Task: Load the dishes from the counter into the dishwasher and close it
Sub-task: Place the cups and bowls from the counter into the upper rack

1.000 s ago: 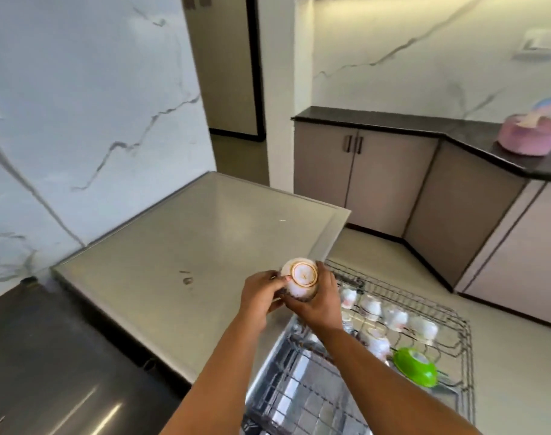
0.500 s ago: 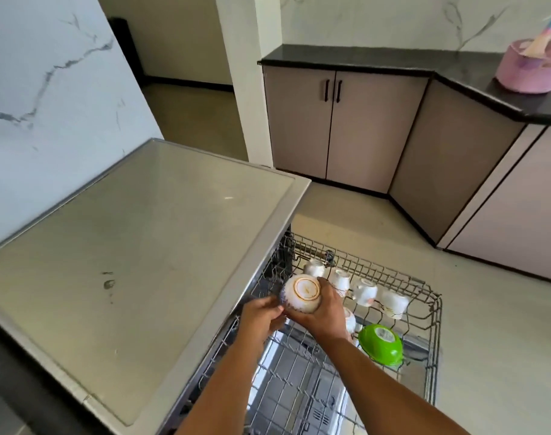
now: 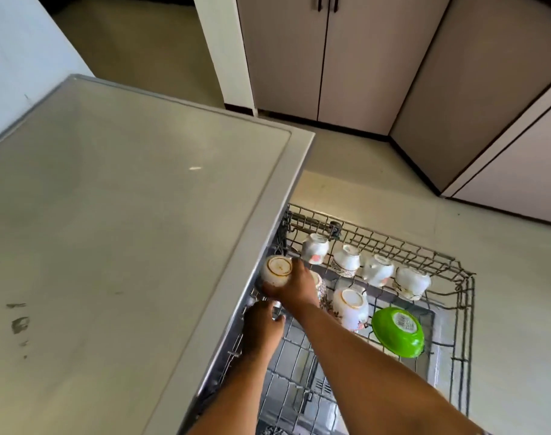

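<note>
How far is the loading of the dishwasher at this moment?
Done: several white cups and a green bowl sit upside down in the pulled-out rack. In hand: the right hand holds one more cup inverted at the rack's near-left corner; the left hand is beside it. Left: set it down, close the dishwasher.

rack (image 3: 462, 309) partly under counter (image 3: 126, 230)

Place: home kitchen
Signs: pulled-out dishwasher rack (image 3: 418, 259) holding cups (image 3: 315, 248), base cabinets (image 3: 324, 58), steel counter (image 3: 126, 230)
</note>
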